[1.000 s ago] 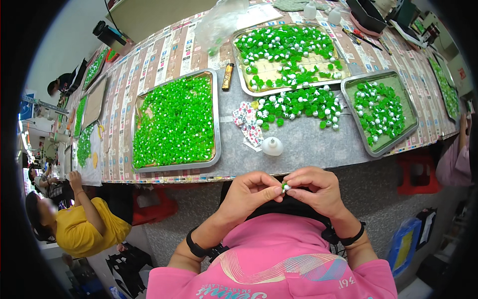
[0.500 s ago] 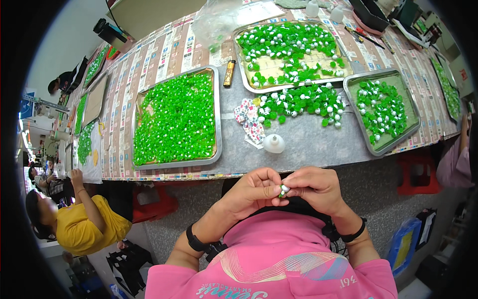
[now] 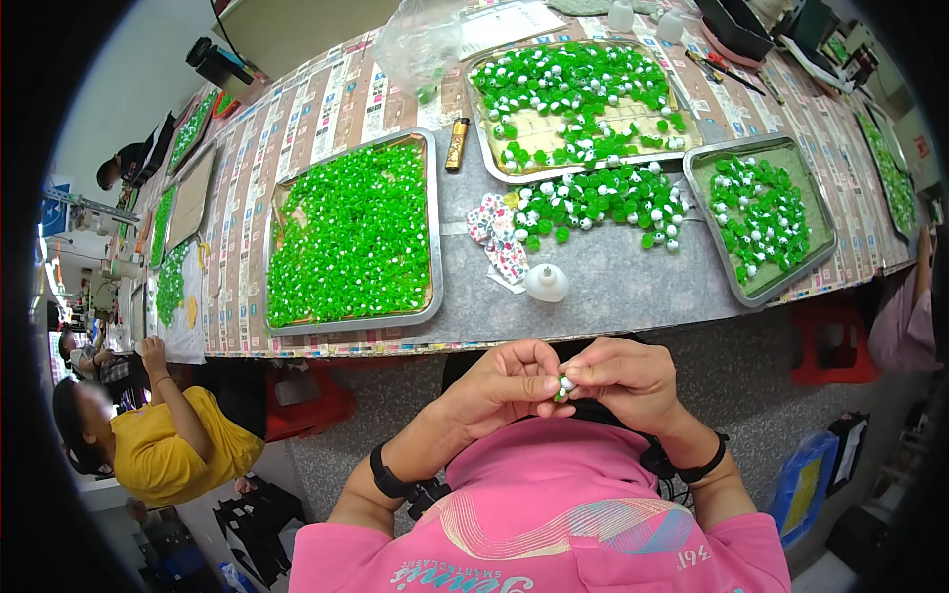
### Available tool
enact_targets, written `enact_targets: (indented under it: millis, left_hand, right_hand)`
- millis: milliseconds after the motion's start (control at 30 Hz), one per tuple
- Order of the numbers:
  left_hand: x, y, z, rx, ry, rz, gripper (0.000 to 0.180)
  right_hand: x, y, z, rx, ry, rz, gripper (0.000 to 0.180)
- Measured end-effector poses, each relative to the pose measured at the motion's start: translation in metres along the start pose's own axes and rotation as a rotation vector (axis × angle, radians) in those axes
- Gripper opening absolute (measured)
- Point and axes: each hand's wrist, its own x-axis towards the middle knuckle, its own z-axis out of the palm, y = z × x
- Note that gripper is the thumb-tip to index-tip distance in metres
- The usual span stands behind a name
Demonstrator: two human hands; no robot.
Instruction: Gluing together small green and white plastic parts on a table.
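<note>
While apparently pinched: small green-white piece [image 3: 562, 386].

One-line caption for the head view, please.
Left hand and right hand pinch a small green-and-white piece together below a table edge bearing trays of green pieces.

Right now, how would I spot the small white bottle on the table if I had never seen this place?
Start at the long grey table and find the big metal tray heaped with plain green pieces. Just right of its near corner, beside a patterned cloth, stands the small white bottle: alone, round-bodied, all white among green.
</note>
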Motion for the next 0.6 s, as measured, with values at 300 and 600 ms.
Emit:
enact_targets:
  millis: [300,600]
  left_hand:
    - [-0.001,-0.0016,0.002,0.017,0.021,0.022,0.009]
    - [-0.0005,-0.0023,0.001,0.056,0.032,0.049,0.01]
  right_hand:
    - [-0.0017,0.0024,0.0014,0.02,0.011,-0.017,0.027]
    - [-0.0012,0.0057,0.0009,-0.021,0.007,-0.076,0.03]
